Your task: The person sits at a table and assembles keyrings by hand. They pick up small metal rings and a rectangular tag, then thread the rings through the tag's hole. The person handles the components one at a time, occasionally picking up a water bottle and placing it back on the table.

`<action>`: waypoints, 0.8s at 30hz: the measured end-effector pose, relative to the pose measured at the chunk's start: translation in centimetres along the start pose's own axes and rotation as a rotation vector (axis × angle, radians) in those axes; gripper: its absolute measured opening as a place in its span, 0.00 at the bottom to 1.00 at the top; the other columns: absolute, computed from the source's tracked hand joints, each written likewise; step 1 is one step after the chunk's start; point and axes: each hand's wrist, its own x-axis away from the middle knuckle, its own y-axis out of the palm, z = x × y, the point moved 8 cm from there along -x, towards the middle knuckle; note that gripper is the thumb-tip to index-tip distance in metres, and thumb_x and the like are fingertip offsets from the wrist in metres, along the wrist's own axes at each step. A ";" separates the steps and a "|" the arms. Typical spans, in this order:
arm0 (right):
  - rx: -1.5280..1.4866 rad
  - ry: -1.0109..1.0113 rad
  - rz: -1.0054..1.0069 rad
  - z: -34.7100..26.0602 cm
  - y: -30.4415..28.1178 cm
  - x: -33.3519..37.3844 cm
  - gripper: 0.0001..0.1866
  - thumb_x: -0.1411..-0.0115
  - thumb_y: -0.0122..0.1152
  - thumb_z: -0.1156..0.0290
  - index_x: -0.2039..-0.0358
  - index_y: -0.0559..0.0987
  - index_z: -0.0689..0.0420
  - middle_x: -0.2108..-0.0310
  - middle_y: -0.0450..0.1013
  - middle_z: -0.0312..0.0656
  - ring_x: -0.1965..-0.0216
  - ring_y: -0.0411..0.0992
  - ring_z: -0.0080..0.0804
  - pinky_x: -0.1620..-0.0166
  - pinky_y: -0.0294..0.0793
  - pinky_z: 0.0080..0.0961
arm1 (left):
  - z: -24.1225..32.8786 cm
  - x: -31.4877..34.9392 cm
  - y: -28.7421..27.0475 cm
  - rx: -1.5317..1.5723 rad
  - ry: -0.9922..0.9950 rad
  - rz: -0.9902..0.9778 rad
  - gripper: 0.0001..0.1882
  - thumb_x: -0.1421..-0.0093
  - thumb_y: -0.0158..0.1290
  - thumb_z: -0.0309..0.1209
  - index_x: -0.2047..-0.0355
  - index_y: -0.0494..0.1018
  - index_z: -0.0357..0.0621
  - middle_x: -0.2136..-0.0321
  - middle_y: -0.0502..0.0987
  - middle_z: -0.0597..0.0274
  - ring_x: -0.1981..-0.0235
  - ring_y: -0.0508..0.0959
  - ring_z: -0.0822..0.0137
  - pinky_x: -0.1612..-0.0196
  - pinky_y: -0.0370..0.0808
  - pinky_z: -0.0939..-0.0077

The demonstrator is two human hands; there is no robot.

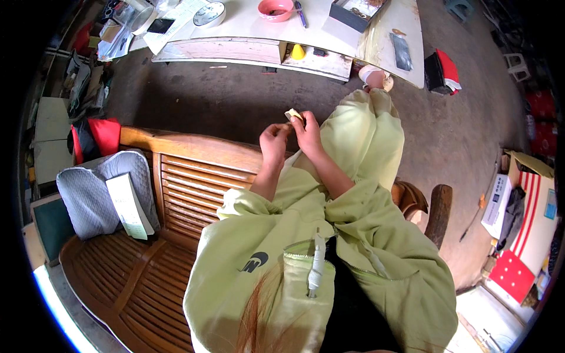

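White table (247,29) — paper sheet (183,19) | pink bowl (268,16) | pen (301,15) | dark box (346,19)

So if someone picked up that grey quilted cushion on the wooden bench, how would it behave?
The grey cushion would probably bend or sag, given its dipped top edge. Its padded, quilted look suggests it's light for its size. The pale paper leaning on it would likely slide off.

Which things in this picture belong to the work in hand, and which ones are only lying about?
In the work, it seems:
small pale-yellow piece, in the right hand
left hand, close beside it

Only lying about:
pink bowl
white patterned bowl
yellow cone
grey cushion
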 end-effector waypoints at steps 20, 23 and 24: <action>-0.007 0.006 -0.040 -0.6 0.2 -0.1 0.12 0.44 0.57 0.68 0.68 0.66 0.63 0.75 0.69 0.49 0.73 0.69 0.43 0.68 0.68 0.34 | -0.9 -0.2 0.1 0.100 -0.032 -0.023 0.03 0.43 0.50 0.24 0.72 0.73 0.38 0.80 0.70 0.70 0.82 0.64 0.81 0.78 0.61 0.86; -0.015 -0.031 -0.061 -1.4 0.2 0.2 0.12 0.43 0.56 0.68 0.68 0.66 0.63 0.75 0.69 0.49 0.74 0.69 0.42 0.68 0.68 0.34 | -0.3 -0.4 -0.5 0.106 -0.011 0.029 0.03 0.44 0.51 0.24 0.72 0.73 0.38 0.80 0.70 0.70 0.81 0.64 0.80 0.78 0.61 0.86; -0.013 -0.016 -0.047 -1.0 0.2 0.1 0.12 0.44 0.56 0.68 0.68 0.66 0.63 0.75 0.69 0.49 0.74 0.69 0.42 0.68 0.68 0.34 | -0.3 -0.2 -0.2 0.082 -0.014 -0.004 0.03 0.44 0.51 0.24 0.72 0.73 0.37 0.80 0.70 0.70 0.81 0.64 0.81 0.78 0.61 0.86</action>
